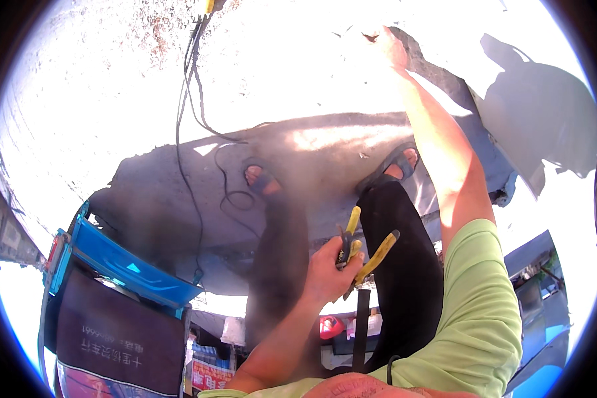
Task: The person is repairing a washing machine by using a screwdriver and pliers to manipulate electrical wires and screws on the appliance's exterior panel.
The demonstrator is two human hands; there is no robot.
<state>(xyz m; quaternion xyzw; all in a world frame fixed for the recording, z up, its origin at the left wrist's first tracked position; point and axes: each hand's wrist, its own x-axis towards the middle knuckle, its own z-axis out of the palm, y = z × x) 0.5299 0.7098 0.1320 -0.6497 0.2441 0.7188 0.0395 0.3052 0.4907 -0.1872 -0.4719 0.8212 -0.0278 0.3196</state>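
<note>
My left hand (pixel 328 272) is closed around pliers (pixel 380 255) with yellow grips, held in front of my legs. Other yellow-and-black handles (pixel 353 220) stick up from the same grip; whether they belong to a second tool I cannot tell. My right arm reaches far forward to the bright ground. There my right hand (pixel 391 50) has its fingers curled, beside a small dark spot; glare washes out the fingertips and anything between them.
Black cables (pixel 187 99) run down from a yellow object (pixel 209 6) at the top, and a loop lies near my sandalled left foot (pixel 262 179). At lower left stands a blue frame (pixel 129 265) with a dark printed cover (pixel 119 331). My black-trousered legs stand apart.
</note>
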